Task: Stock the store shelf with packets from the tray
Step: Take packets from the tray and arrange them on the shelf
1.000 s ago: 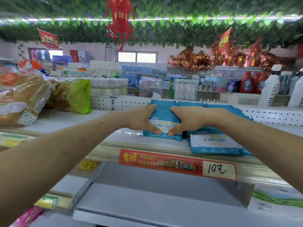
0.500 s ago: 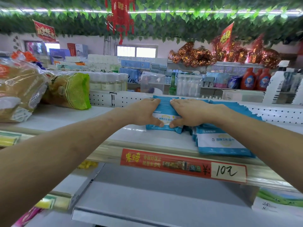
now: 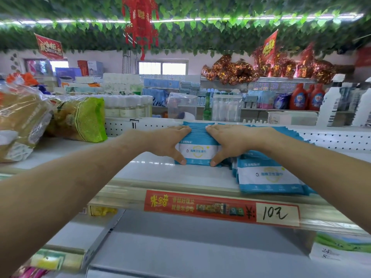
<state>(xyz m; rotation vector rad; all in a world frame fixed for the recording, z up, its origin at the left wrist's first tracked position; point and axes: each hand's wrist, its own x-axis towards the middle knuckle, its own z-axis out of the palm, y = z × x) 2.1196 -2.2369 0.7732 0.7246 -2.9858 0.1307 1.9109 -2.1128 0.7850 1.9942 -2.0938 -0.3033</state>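
Note:
A stack of blue-and-white packets stands upright on the white top shelf. My left hand grips the stack's left side, fingers over its top and thumb on its front lower edge. From the other side my right hand grips it the same way. A second row of the same packets leans just to the right, nearer the shelf's front edge. No tray is in view.
Bagged goods and a larger clear bag lie on the shelf's left. A perforated back rail runs behind the packets. A red price strip marks the front edge. A white lower shelf lies below.
Both hands have kept their grip and pushed the stack a little farther back on the shelf, standing it more upright. The camera has shifted slightly.

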